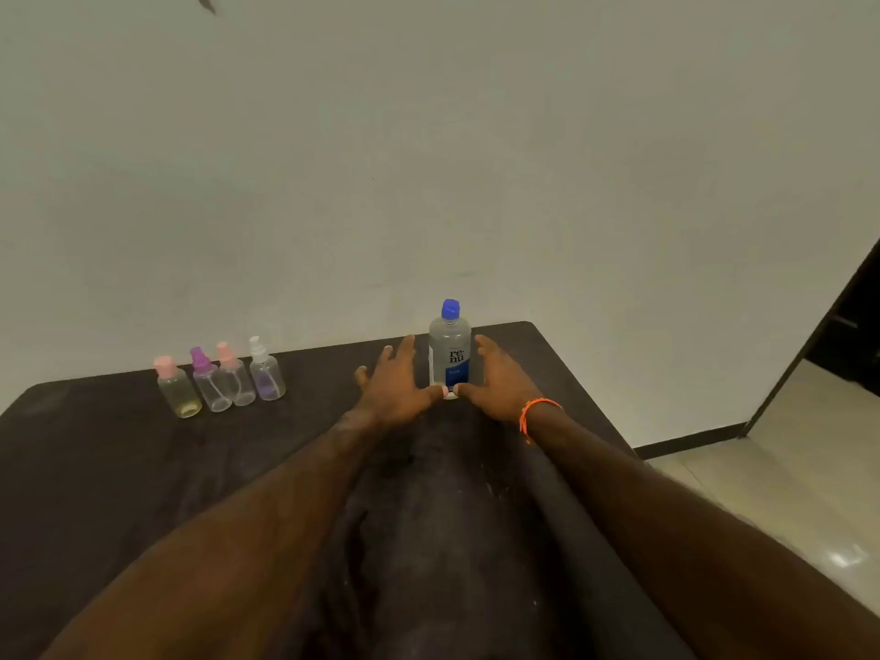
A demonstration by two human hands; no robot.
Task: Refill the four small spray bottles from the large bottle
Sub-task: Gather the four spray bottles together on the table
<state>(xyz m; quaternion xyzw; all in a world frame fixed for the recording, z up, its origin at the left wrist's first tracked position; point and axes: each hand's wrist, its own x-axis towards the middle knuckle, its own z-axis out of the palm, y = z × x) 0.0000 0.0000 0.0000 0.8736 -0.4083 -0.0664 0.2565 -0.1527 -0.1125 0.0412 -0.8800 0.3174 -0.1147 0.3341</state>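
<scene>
The large clear bottle (449, 350) with a blue cap and a blue-and-white label stands upright near the far edge of the dark table (143, 493). My left hand (397, 388) lies just left of it and my right hand (500, 381) just right of it, fingers spread. Both thumbs meet at the bottle's base; the fingers stay apart from its sides. To the far left stand the small spray bottles in a row: a pink-capped yellowish one (177, 388), a purple-topped one (209, 381), a pink-topped one (235, 376) and a white-topped one (265, 371).
A pale wall rises right behind the table's far edge. The table's right edge runs diagonally, with tiled floor (762, 493) and a dark doorway (852, 335) beyond it. An orange band circles my right wrist (535, 412).
</scene>
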